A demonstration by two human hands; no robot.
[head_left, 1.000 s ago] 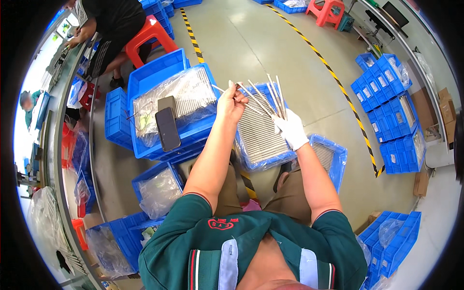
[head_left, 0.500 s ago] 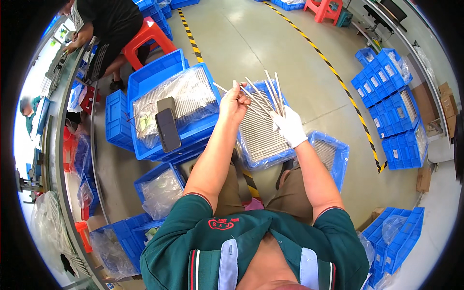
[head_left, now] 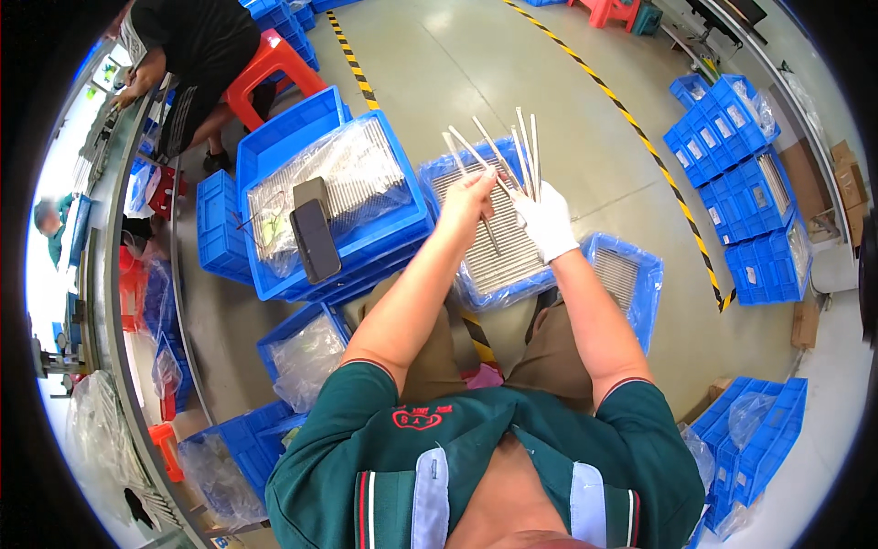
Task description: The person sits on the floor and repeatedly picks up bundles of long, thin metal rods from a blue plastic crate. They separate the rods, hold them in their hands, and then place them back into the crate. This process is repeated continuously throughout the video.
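Note:
My bare left hand [head_left: 468, 203] pinches a thin metal rod [head_left: 494, 236], which slants with its lower end over the bin below; its upper part is blurred. Close beside it, my white-gloved right hand [head_left: 547, 225] grips several metal rods [head_left: 534, 154] that fan out upward. Under both hands stands a blue plastic bin [head_left: 471, 300] lined with clear plastic. Rows of similar rods [head_left: 512, 267] lie side by side in it. The fingertips of my right hand are partly hidden behind the rods.
At the left, stacked blue bins [head_left: 261, 285] hold bagged rods, with a dark phone [head_left: 315, 242] on top. Another rod bin [head_left: 647, 306] sits right of my knee. A person [head_left: 197, 55] works by a red stool [head_left: 274, 69]. More bins [head_left: 732, 206] stand at the right.
My left hand has moved right, closer to my right hand. Its rod has turned from a shallow slant to a steeper one. My right hand keeps its rods.

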